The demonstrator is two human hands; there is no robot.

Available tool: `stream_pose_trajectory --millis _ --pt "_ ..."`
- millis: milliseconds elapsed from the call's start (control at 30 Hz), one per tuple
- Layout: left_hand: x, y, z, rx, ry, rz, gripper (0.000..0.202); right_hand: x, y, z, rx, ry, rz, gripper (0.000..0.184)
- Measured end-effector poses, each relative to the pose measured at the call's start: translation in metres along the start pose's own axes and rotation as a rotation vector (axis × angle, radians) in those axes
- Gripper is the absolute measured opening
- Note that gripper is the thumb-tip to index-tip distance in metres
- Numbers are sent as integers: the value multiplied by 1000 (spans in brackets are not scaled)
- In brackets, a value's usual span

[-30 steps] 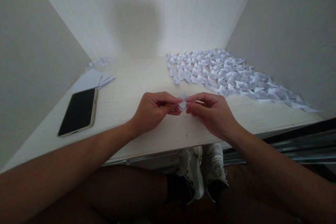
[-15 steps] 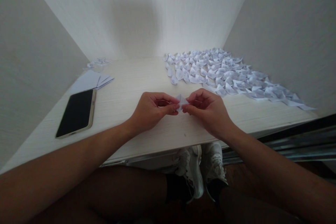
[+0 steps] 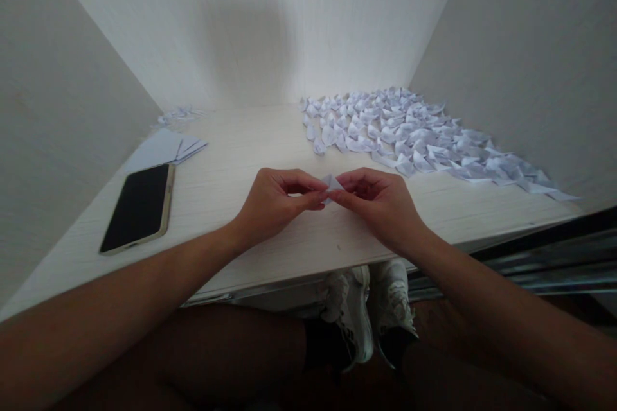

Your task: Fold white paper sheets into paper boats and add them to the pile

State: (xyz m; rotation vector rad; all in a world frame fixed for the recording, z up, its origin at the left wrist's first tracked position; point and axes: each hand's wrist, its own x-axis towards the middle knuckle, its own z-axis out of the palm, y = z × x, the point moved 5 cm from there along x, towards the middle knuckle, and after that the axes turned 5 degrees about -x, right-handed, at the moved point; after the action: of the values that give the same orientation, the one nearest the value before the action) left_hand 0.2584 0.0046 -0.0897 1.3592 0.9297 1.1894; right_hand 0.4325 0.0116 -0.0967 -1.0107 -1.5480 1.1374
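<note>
A small folded piece of white paper [image 3: 332, 182] is pinched between both hands above the front part of the white tabletop [image 3: 250, 148]. My left hand [image 3: 279, 200] grips its left side between thumb and fingers. From the right, my right hand [image 3: 378, 202] pinches it, the thumb laid across the front of the fold. The two thumb tips almost meet, and they hide the lower part of the paper. Beyond my right hand lie many small folded paper boats [image 3: 409, 135], packed close together.
At the left lies a phone [image 3: 137, 209] with a dark screen. Behind it are flat white paper sheets [image 3: 159, 148] and a small heap of paper scraps [image 3: 178, 117]. Walls enclose the table at the back and both sides. White shoes [image 3: 349, 311] show below the front edge.
My right thumb has moved left across the folded paper, closer to my left thumb. Less of the paper shows now. My left hand has hardly moved.
</note>
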Motion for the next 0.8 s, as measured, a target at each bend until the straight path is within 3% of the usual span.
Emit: stream_pose_trajectory --millis 367,533,667,800 --pt "2 1 1 -45 20 10 16 2 4 2 -9 -62 6 45" --pt "1 1 0 33 -4 39 17 -1 -3 2 -34 -6 -75 34" --pt "0 1 1 70 -44 48 22 -5 -13 3 -201 49 -205 17" --pt "-1 3 -1 93 12 106 24 -9 -20 3 -385 97 -295 10"
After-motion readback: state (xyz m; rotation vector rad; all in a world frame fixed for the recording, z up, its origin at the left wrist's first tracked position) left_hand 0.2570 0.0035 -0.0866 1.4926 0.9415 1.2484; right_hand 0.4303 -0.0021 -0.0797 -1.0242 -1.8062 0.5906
